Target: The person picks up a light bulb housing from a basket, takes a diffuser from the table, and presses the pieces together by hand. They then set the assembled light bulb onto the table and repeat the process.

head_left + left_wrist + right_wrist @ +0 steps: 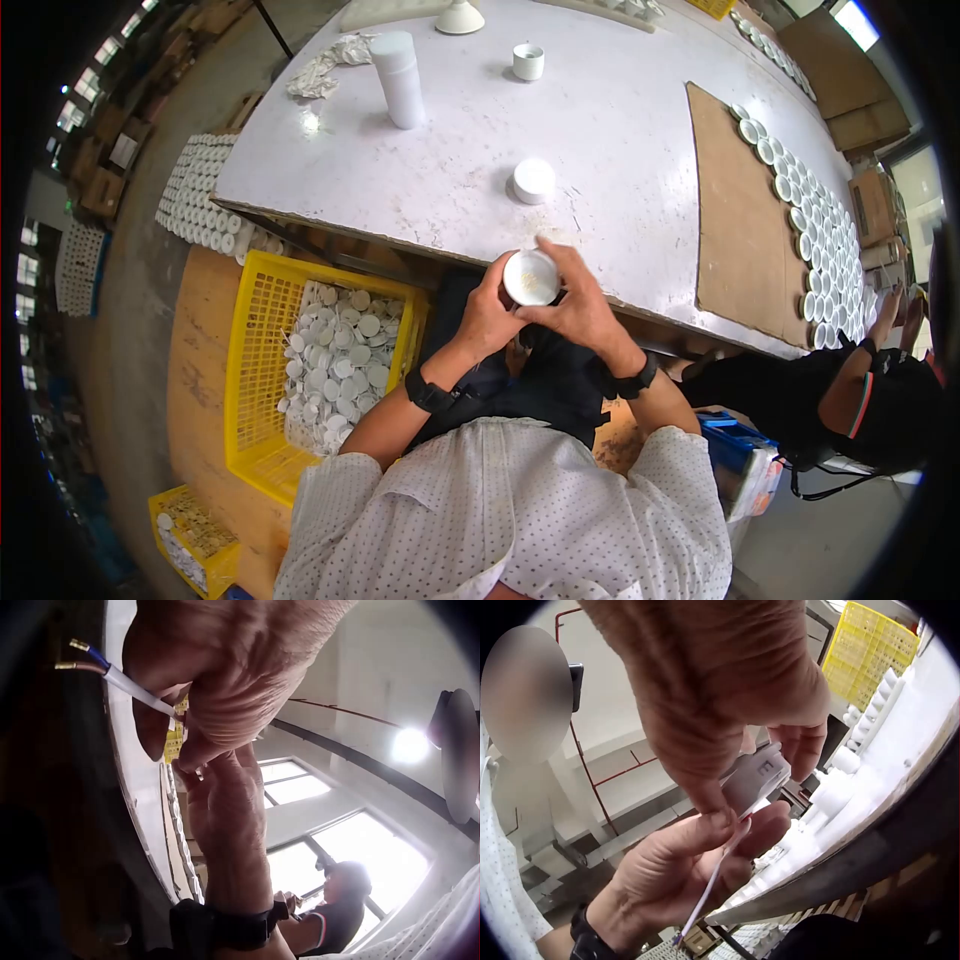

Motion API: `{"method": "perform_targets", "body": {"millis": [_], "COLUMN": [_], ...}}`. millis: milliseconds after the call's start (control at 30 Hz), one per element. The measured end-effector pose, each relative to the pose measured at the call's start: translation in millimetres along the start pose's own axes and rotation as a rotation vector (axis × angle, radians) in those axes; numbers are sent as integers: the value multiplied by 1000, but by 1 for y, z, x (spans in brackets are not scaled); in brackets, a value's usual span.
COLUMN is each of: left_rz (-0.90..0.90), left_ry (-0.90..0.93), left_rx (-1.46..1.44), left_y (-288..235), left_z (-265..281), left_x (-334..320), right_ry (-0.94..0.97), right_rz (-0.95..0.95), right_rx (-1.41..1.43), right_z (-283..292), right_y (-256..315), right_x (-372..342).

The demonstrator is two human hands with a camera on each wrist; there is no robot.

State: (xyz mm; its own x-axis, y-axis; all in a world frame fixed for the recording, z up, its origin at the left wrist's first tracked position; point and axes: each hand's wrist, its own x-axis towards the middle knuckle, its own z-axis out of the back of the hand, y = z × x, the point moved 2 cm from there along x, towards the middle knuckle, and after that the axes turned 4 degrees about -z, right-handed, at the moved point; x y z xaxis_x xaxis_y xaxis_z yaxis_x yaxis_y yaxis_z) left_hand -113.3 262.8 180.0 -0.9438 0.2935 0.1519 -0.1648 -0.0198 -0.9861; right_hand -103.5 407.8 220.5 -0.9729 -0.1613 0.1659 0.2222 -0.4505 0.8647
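We see a round white fitting (531, 277) at the centre of the clock, held up in front of the person's lap at the table edge, its hollow face turned up to the head camera. From it runs a white cable (142, 696) ending in one blue and one brown wire with bared tips. In the right wrist view we read a dark mark like an E on its side.

The left hand (488, 318) grasps it from eight o'clock, fingers curled about the rim; the right hand (580, 308) grasps it from four o'clock, thumb and fingers round the opposite side.

On the white table (620, 150) we find a white cap (534, 181) at twelve, with a hollow white cylinder (528, 64) farther along that line. A tall white container (400, 85) stands at eleven, crumpled paper (318, 78) just beyond it. Toward three lies a cardboard sheet (735, 220), with rows of white rings (825, 235) along its far side.

At eight we have a yellow crate (258, 365) holding loose white discs (340, 365). Near four, another person (895, 410) is in dark clothing.
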Motion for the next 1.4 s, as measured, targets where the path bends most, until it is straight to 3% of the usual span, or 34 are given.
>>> {"method": "perform_targets", "body": {"millis": [100,167,200,300,400,500,700,833,1133,1233,1300,1400], "left_rz": [-13,13,5,33,96,100,111,91,117,103,105,109], "left_ry": [-62,-98,-117,-139,-97,-90,-88,-76,-46,-62,-63,-58], "left_rx": [85,86,104,21,91,93,98,91,88,84,75,82], "left_y": [4,5,8,20,22,25,28,31,28,36,35,35], "left_z": [13,22,25,29,27,28,33,29,28,28,28,29], "left_x": [-9,-16,-19,-29,-34,-38,-40,-40,-41,-43,-43,-43], "right_ry": [53,112,-25,-319,-368,-272,-373,-444,-357,-402,-404,-385], "right_rz": [64,-149,-103,-310,-350,-459,-484,-422,-435,-431,-550,-525], "right_rx": [2,176,159,-7,-31,-37,312,357,325,415,543,552], "right_z": [-10,-8,-4,13,14,19,20,19,16,17,19,18], "right_y": [4,-4,-16,-51,-94,-71,-92,-98,-84,-86,-91,-102], "right_x": [8,20,32,79,112,121,123,121,115,115,114,112]}}
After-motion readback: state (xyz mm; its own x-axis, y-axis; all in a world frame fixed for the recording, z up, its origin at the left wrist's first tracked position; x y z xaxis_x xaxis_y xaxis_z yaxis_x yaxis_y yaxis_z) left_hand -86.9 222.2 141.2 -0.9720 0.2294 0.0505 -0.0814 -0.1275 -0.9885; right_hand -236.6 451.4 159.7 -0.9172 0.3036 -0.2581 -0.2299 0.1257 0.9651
